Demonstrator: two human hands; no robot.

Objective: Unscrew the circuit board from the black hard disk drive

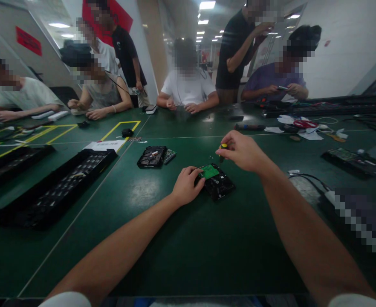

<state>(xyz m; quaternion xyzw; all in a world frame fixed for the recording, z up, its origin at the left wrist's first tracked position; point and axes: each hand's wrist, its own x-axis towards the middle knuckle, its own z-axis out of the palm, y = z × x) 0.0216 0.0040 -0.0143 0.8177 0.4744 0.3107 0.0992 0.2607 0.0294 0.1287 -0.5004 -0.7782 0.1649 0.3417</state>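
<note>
A: Quick one. Left hand?

B: Left hand [188, 184] on the black drive [220, 187], at its left side. Thumb and index apart by a narrow gap, both over the edge. Can't tell if they're gripping or only resting.

A: Right hand?

B: Right hand [247, 153], fingers closed round a screwdriver [224, 147], yellow and black handle. Held roughly upright over the drive's far edge. Tip's too dark, can't tell if it touches.

A: Where's the drive exactly?

B: Flat on the green surface [226, 251], between the hands, angled. Green circuit board [211, 171] on its upper face, far-left part, next to the left fingertips.

A: Small stuff?

B: Few tiny bright pieces [210, 157] just past the drive, left of the screwdriver. Too small to identify.

A: Left of that?

B: Second black drive [150, 157], little pale thing on top, loose circuit board [169, 156] right beside it. Further left, long black tray [63, 187], white sheet [106, 145] at its far end.

A: Right side?

B: Dark cylinder [250, 127] lying beyond the right hand, papers and cables past it. Another black unit with a board [351, 162] well off to the right.

A: People?

B: Several across the surface. One in a white shirt [188, 87] seated opposite, both hands low near the edge. Two standing in dark shirts behind.
</note>
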